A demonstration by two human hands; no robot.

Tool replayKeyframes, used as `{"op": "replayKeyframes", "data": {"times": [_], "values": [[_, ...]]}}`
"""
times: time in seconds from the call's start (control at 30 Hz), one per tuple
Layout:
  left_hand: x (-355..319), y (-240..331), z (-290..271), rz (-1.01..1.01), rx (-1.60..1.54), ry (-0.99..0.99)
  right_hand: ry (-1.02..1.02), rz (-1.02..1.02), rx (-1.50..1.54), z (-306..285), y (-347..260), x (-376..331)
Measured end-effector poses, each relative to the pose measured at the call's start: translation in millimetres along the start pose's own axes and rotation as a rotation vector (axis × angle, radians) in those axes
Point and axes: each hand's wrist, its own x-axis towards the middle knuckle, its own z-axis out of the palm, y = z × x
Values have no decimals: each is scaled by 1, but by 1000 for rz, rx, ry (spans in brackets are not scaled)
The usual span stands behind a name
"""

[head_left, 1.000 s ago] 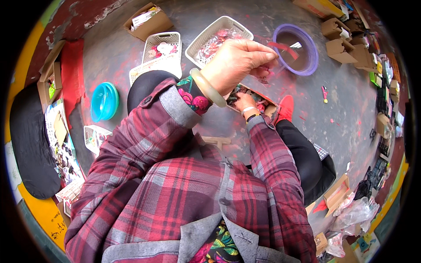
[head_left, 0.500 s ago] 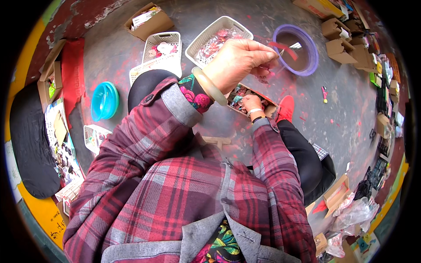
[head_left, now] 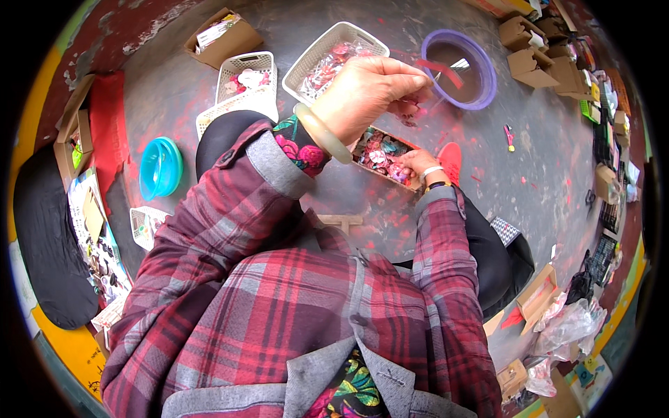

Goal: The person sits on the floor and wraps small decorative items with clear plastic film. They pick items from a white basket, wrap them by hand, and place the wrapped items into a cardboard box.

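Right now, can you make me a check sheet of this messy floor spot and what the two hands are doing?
Surface: grey floor smeared with red stains.
Job's things: cardboard box of small red and teal pieces by the knees.
Clutter: white baskets, purple basin, teal bowl, more cardboard boxes, plastic bags.
Hands: left hand raised, fingers pinched, what it holds too small to tell; right hand rests in the box.
Cables: nothing seen.
Surroundings: red mat, yellow edge.
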Motion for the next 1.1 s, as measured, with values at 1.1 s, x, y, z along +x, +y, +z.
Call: {"op": "replayKeyframes", "data": {"times": [1.1], "values": [[-1, -2, -3, -7, 30, 14, -108, -22, 69, 0, 4, 1]]}}
